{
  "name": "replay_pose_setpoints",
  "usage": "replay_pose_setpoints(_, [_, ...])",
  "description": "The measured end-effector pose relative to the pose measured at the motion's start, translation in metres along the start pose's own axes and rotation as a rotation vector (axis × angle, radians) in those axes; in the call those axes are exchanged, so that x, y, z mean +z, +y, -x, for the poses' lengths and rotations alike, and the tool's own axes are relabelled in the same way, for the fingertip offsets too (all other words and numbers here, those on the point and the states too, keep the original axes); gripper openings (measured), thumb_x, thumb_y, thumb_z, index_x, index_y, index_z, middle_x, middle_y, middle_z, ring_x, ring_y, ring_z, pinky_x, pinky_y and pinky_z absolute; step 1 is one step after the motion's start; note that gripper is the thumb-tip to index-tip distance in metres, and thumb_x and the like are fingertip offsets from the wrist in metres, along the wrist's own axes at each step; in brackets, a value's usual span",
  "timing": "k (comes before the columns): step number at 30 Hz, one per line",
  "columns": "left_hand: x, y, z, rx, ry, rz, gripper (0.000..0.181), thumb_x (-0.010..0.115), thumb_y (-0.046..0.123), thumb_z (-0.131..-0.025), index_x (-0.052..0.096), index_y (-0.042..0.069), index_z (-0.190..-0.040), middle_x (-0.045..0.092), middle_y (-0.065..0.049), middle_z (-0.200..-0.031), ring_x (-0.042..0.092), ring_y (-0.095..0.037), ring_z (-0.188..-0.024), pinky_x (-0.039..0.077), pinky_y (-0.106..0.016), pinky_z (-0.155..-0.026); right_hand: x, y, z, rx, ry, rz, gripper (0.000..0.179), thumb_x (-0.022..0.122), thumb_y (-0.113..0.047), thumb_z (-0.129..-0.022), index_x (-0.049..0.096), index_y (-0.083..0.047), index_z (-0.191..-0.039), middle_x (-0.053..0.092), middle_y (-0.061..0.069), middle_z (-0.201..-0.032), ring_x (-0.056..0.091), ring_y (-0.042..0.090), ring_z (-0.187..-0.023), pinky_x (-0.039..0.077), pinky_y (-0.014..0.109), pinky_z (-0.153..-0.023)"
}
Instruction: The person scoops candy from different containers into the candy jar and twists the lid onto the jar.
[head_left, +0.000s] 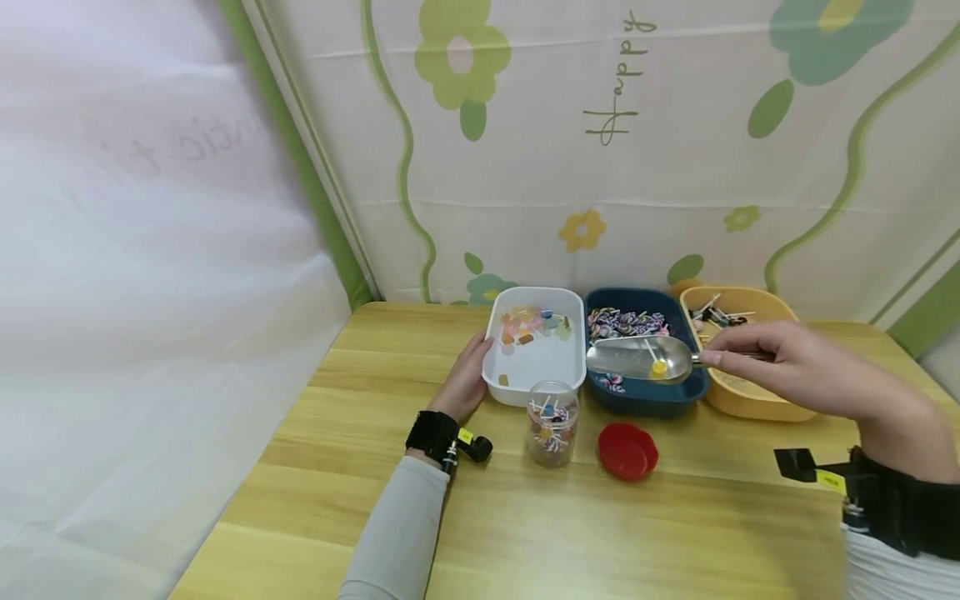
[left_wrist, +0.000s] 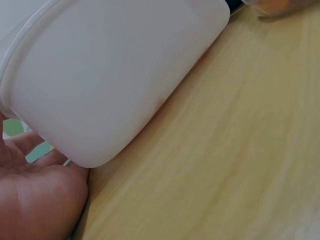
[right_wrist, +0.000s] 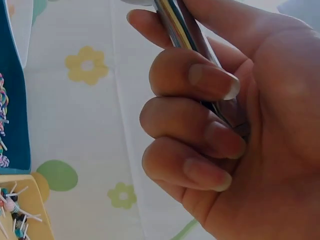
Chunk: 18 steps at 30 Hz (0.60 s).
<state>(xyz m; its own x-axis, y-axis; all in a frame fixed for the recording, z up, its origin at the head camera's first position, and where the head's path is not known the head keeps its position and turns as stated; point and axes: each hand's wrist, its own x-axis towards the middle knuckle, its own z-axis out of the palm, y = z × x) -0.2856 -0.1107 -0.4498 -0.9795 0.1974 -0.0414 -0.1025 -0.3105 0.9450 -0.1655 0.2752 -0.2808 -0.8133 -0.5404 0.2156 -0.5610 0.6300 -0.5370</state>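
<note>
My right hand grips the handle of a metal scoop above the blue bin. In the scoop lies a small yellow lollipop with a white stick. From the right wrist view, my fingers curl round the scoop handle. At the white bin's left side, my left hand touches the outer wall. This white bin holds several small translucent coloured pieces. The left wrist view shows the fingers partly hidden behind the bin wall. Twisted multicoloured candies fill part of the blue bin.
A clear jar with small lollipops inside stands before the white bin. Right of it lies a red scalloped dish-like piece. The yellow bin with small stick lollipops stands right of the blue bin. A printed curtain hangs behind.
</note>
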Motion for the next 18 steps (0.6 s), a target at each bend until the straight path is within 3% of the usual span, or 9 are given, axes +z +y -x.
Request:
replay_pose_setpoints(9, [-0.001, -0.001, -0.002, 0.014, -0.006, 0.017, 0.047, 0.039, 0.032, -0.102, 0.029, 0.019, -0.146, 0.027, -0.003, -0.150, 0.027, -0.020, -0.132, 0.025, -0.039, -0.110, 0.007, -0.014, -0.005, -0.104, -0.044, 0.043, 0.019, 0.061, -0.015, -0.092, 0.067, -0.032, -0.096, 0.062, -0.013, -0.083, 0.052, 0.008, -0.069, 0.045, 0.022, -0.053])
replay_pose_setpoints(18, [-0.001, 0.000, -0.001, 0.001, -0.004, 0.016, 0.048, 0.038, 0.030, -0.103, 0.026, 0.017, -0.147, 0.025, -0.005, -0.151, 0.026, -0.020, -0.133, 0.024, -0.038, -0.110, 0.008, -0.028, -0.005, -0.084, -0.068, 0.109, 0.014, 0.062, -0.023, -0.092, 0.068, -0.035, -0.095, 0.064, -0.017, -0.081, 0.054, 0.005, -0.065, 0.044, 0.022, -0.053])
